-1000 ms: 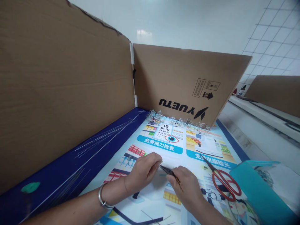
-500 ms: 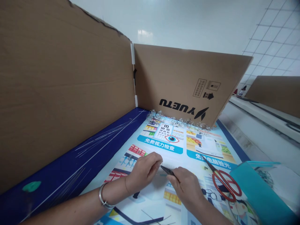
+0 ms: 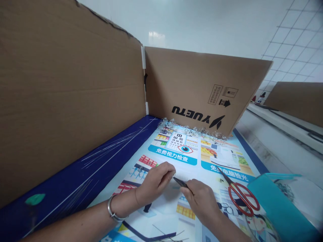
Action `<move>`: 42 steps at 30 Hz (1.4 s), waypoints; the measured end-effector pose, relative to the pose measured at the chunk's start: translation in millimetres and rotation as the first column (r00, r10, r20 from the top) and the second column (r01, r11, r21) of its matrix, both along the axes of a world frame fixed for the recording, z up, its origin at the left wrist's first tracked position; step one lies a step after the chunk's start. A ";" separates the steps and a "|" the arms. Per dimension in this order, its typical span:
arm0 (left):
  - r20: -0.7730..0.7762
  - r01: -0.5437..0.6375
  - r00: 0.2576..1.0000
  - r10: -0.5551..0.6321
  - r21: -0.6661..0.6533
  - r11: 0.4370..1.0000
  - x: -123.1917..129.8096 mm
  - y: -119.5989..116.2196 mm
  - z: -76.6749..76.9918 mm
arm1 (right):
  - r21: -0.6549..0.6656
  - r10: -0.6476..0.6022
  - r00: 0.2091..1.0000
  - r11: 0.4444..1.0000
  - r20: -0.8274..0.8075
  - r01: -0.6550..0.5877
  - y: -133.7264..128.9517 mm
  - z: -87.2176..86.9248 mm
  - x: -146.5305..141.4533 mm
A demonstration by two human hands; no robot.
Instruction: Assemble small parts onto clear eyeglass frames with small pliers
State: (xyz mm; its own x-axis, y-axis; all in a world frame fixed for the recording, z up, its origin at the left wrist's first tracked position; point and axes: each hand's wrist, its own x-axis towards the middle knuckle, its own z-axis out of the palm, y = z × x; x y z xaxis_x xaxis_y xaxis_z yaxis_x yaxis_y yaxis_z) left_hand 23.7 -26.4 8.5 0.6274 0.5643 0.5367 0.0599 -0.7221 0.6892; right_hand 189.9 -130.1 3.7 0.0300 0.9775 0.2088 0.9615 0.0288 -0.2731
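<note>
My left hand (image 3: 158,178) is closed in a pinch on a thin wire (image 3: 174,174), of which only a short curved end shows beyond the fingertips. In my right hand (image 3: 202,198) is a pair of dark needle-nose pliers (image 3: 180,182), its tips close to the wire end; whether they touch it I cannot tell. Both hands are over the printed poster sheet (image 3: 174,164). Several loose pieces of wire (image 3: 166,232) lie on the sheet near its lower edge. To the right of my right hand rest scissors with red handles (image 3: 243,198).
Cardboard panels (image 3: 202,74) stand at the back and left. A row of twisted wire pieces (image 3: 191,130) runs along the back panel's foot. Long straight wires (image 3: 108,148) lie on the blue strip at left, near a green blob (image 3: 35,199). A turquoise box (image 3: 280,201) stands right.
Both hands stay almost in place. The left has shifted up very slightly, and the plier tips remain beside the wire end.
</note>
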 end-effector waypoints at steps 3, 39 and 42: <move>0.049 0.052 0.998 -0.043 -0.211 0.976 0.6 0.6 3.0 | -0.012 -0.012 0.999 1.000 -0.031 0.012 0.5 1.6 0.6; 0.137 0.094 0.990 -0.019 -0.562 0.822 6.6 7.7 0.3 | -0.029 -0.057 0.997 0.998 -0.048 0.056 2.8 1.4 5.1; 0.206 0.037 0.974 0.098 -0.568 0.822 6.8 10.2 0.6 | -0.013 -0.014 0.999 1.000 -0.033 0.013 2.3 2.5 7.9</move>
